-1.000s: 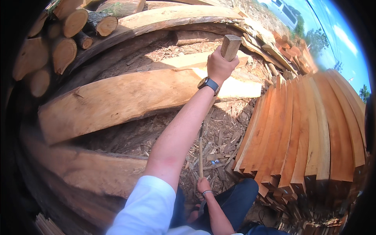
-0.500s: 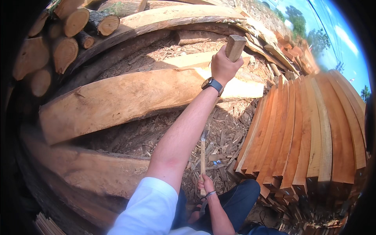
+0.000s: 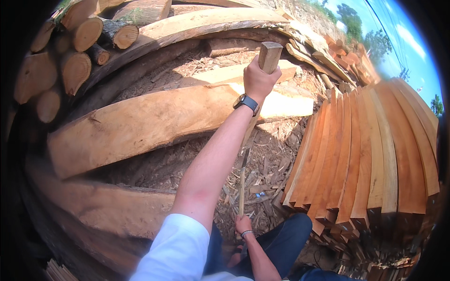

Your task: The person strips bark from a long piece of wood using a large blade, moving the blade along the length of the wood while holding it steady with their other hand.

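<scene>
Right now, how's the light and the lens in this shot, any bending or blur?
Head view: hard sunlight, bright glare on the pale plank behind the raised left hand; deep shade under the big slab; fisheye bends the stacked boards near the black rim; the thin stick held by the right hand looks slightly soft.

The wooden block (image 3: pixel 270 56) gripped in the left hand (image 3: pixel 257 80) is pale tan with a lighter end face. On that wrist sits a watch (image 3: pixel 246 102) with a black band and dark face. The sleeve (image 3: pixel 174 250) on that arm is white. Beyond the left hand, the long slabs (image 3: pixel 154 122) are orange-tan, streaked with darker brown grain, and the sunlit beam end (image 3: pixel 286 100) looks almost cream. The thin stick (image 3: pixel 242 189) held by the right hand (image 3: pixel 243 224) is light yellow-brown. The trousers (image 3: pixel 286 239) below that hand are dark navy. To the right of both hands, the stacked planks (image 3: pixel 370 154) glow reddish orange with paler stripes. The log ends (image 3: pixel 75 51) far left of the hands are beige ringed with grey-brown bark.
</scene>
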Tool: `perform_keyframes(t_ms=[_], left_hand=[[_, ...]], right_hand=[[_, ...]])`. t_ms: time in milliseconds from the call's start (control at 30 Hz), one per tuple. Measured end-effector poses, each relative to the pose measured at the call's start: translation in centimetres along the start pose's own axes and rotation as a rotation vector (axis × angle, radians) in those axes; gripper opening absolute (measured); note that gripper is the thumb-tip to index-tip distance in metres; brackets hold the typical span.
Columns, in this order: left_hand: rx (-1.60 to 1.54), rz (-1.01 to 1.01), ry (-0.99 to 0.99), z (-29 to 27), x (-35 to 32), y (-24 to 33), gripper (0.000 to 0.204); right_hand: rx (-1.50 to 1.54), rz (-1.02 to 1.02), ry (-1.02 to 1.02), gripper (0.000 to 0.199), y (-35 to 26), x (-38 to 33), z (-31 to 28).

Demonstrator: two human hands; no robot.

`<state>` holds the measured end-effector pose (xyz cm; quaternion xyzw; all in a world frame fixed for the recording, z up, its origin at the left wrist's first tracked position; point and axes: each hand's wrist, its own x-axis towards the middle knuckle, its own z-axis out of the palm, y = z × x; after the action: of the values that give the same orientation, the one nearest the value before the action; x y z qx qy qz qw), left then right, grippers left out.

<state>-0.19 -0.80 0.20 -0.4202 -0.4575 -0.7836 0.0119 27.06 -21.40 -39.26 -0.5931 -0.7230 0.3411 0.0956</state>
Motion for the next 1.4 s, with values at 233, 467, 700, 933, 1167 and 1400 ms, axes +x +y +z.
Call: perform_keyframes(t_ms=[233, 467, 700, 933, 1167, 1400], left_hand=[[0.029, 0.032, 0.021, -0.7, 0.1, -0.3, 0.030], [-0.028, -0.018, -0.021, 0.8, -0.3, 0.0, 0.030], [0.011, 0.024, 0.008, -0.1, 0.0, 0.1, 0.030], [-0.016, 0.039, 0.007, 0.6, -0.4, 0.0, 0.031], [-0.032, 0.023, -0.010, 1.1, -0.4, 0.4, 0.031], [0.011, 0.020, -0.024, 0.2, 0.0, 0.0, 0.032]], right_hand=[[0.152, 0.004, 0.253, 0.038, -2.4, 0.5, -1.4], [0.046, 0.099, -0.147, 0.035, 3.4, 1.0, 2.5], [0.046, -0.002, 0.164, 0.031, -3.1, -0.6, -0.8], [-0.009, -0.013, -0.054, 0.029, 2.0, -0.2, 2.2], [0.509, 0.205, -0.270, 0.027, 2.1, 0.3, 2.0], [0.968, 0.397, -0.554, 0.026, -0.5, 0.7, -2.2]])
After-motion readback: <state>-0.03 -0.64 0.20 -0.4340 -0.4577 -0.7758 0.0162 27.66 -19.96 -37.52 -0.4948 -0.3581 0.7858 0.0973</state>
